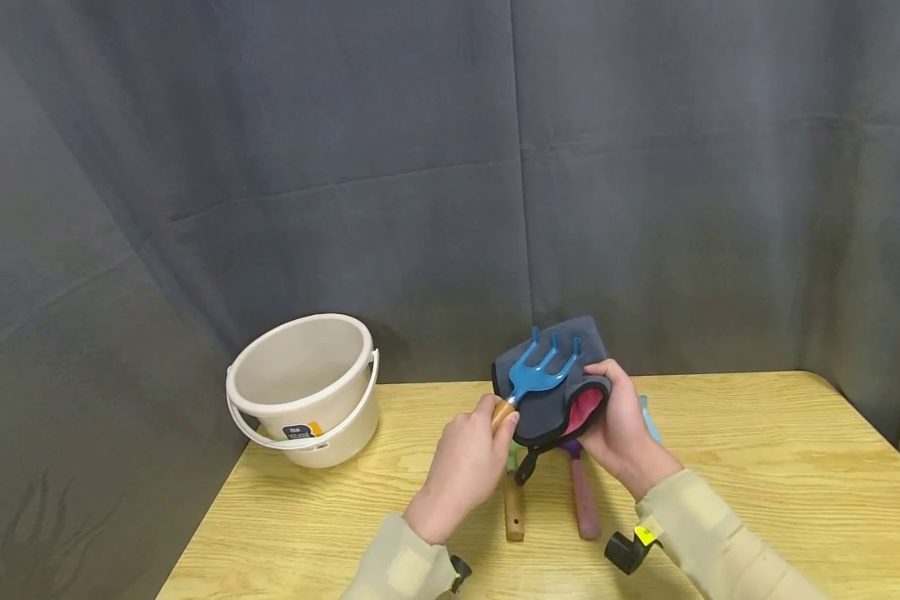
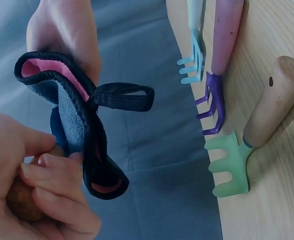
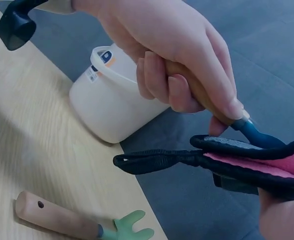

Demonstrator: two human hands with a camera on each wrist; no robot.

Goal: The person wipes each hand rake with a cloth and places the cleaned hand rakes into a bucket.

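The left hand [image 1: 465, 462] curls round the wooden handle of one blue hand rake [image 1: 537, 371], held above the table [image 1: 757, 467] with prongs up. The right hand [image 1: 621, 425] grips one folded dark cloth [image 1: 551, 400] against it. Three more rakes lie below: green [image 2: 230, 167], purple [image 2: 212, 102], light blue [image 2: 192, 60]. One white bucket [image 1: 307, 387] stands left.

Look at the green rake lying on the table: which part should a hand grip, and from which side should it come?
Grip the green rake by its wooden handle, probably from above. The handle is thick, round and bare, and lies flat on the table with its end toward the person. Its green tines are partly under the cloth and the left hand, and the purple rake lies close alongside.
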